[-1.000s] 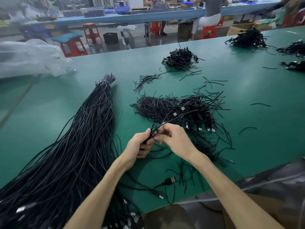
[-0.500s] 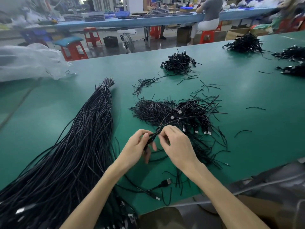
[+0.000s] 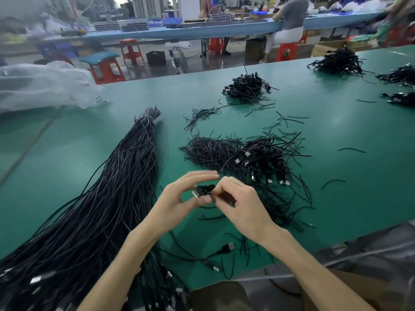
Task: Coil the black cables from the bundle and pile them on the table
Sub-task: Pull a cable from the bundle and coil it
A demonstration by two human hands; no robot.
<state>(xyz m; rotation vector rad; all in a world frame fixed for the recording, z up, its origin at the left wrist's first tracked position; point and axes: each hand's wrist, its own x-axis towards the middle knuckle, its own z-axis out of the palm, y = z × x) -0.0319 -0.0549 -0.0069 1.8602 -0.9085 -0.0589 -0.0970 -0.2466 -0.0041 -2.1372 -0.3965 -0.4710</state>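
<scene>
- The small coiled cable sits off the table, on the near side of the pile of finished coils and a little to its left
- My right hand pinches the coil's right end between thumb and fingertips, with the fingers curled in tight
- My left hand has its thumb pressed up under the coil's left end; its fingers reach over the top and are blurred, so I cannot tell how firmly they close
- The coil is short and lies crosswise between my two hands, with a silver plug tip poking out on the left-hand side
- The pile lies forward and to the right of my fingers, so I judge the right hand is the nearer one for setting the coil down
- The pile is a loose tangle of glossy black loops with small silver plug ends showing
- Touching the pile's left side is a heap of thin strands, finer and duller, probably ties
- Well to the left of the pile lies the bundle, long smooth black cables bound near its far tip and fanning out toward me
- Nearer to me than the pile, one loose cable with a USB plug lies uncoiled by the table's edge
</scene>
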